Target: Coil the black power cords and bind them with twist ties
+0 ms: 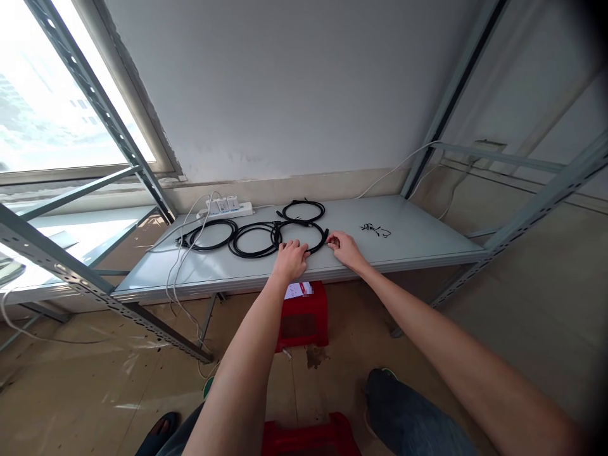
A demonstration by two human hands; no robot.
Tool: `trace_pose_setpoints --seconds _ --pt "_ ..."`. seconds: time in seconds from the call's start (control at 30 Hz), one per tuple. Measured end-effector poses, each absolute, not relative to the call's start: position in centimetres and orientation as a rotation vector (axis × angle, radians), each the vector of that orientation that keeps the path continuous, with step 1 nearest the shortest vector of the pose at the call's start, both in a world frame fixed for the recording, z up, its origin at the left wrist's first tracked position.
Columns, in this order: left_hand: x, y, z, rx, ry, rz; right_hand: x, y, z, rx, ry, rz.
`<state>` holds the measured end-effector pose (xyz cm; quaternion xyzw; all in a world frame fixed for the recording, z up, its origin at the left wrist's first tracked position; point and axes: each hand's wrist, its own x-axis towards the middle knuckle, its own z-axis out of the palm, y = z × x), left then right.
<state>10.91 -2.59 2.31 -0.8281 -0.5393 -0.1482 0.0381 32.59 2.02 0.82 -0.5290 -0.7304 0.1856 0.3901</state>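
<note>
A coil of black cable lies on the grey shelf in front of me. My left hand rests over the near left side of this coil, its fingers curled around the cable. At the coil's right edge is my right hand, thumb and fingers pinched together beside the cable; what they hold is too small to make out. More black cable coils lie close by: a front coil, a left coil and a back coil. Several thin black ties lie loosely right of my right hand.
A white power strip with plugged-in adapters stands at the back left, its white cords hanging over the front edge. Metal uprights frame the shelf. Below stands a red stool with a printed paper on it.
</note>
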Motion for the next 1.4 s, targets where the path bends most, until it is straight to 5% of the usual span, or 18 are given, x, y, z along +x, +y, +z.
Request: trace_pose_setpoints --seconds 0.5,1.4 --pt "11.0 -2.6 2.4 -2.529 -1.688 -0.436 32.3 1.3 0.5 -1.416 -1.909 0.111" --pt "11.0 -2.9 2.7 -2.530 -1.678 -0.436 32.1 1.6 1.4 -1.502 -2.029 0.216"
